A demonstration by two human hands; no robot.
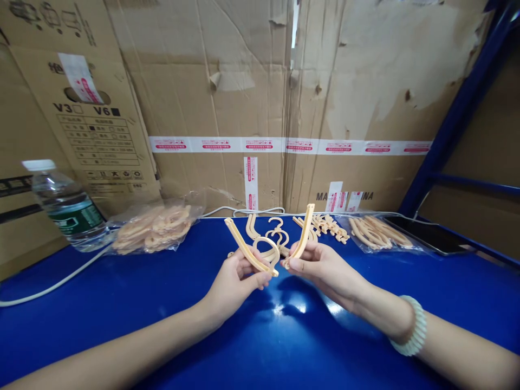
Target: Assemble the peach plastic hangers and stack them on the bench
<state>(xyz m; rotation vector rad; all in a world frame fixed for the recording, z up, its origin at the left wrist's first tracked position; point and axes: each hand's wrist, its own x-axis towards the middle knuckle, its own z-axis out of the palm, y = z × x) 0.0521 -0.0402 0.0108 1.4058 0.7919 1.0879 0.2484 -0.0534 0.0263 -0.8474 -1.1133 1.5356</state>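
Left hand [239, 279] closed on one beige hanger arm [247, 252], slanting up and leftward; right hand [320, 268] closed on a second hanger arm [303, 235], slanting up and rightward; lower ends nearly meet between the hands, above the blue tabletop [162, 303]; loose hanger pieces [276, 233] lie just beyond; bagged parts [152, 227] far left beside a water bottle [67, 208]; a phone [426, 234] lies right.

A glossy blue table [122, 303] fills the foreground, with light glinting off its surface. Behind it stands a wall of worn cardboard boxes [252, 97], banded with white and red printed tape [292, 145]; some of the tape is torn. At the right, a blue metal shelf frame [459, 119] slants upward, with a brown panel behind it
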